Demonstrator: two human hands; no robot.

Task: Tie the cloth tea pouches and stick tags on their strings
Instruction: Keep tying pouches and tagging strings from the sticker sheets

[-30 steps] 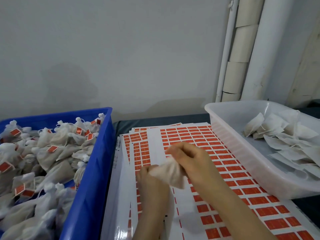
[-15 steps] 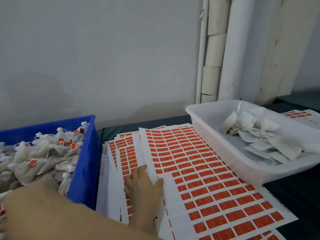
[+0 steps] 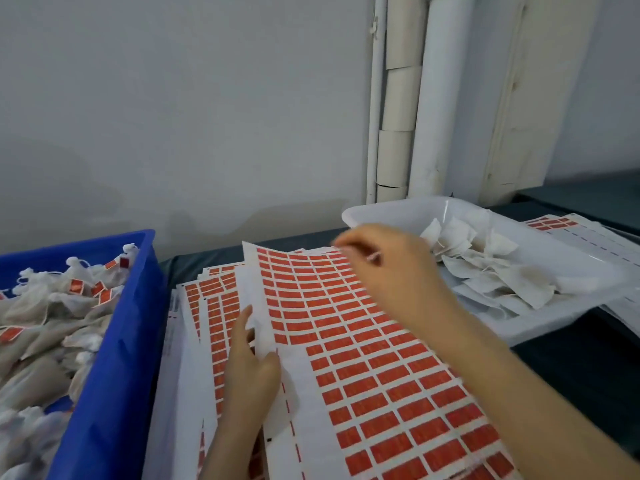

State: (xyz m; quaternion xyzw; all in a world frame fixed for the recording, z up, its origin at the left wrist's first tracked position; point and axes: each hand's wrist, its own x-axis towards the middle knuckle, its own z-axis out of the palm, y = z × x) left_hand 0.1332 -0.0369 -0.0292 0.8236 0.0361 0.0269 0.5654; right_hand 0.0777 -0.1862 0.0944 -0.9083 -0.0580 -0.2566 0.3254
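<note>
Centrally, left hand point(image 3: 251, 372) in a pinch on sticker sheet point(image 3: 346, 323) edge; right hand point(image 3: 394, 271) beside white tray point(image 3: 360, 214), finger state unclear.

The right hand point(image 3: 391, 271) was smeared by motion above the far end of the top sticker sheet point(image 3: 363, 341), and its fingers point(image 3: 349, 245) were too blurred to show whether they pinched anything. The sheet's lifted left margin covered part of the left hand point(image 3: 251, 372), so its hold could not be judged. Print on the red tags point(image 3: 391, 372) was too small to read. The blue crate point(image 3: 114, 358) ran off the left and bottom edges, the sheet off the bottom, and another stack of sheets point(image 3: 561, 223) off the right.
</note>
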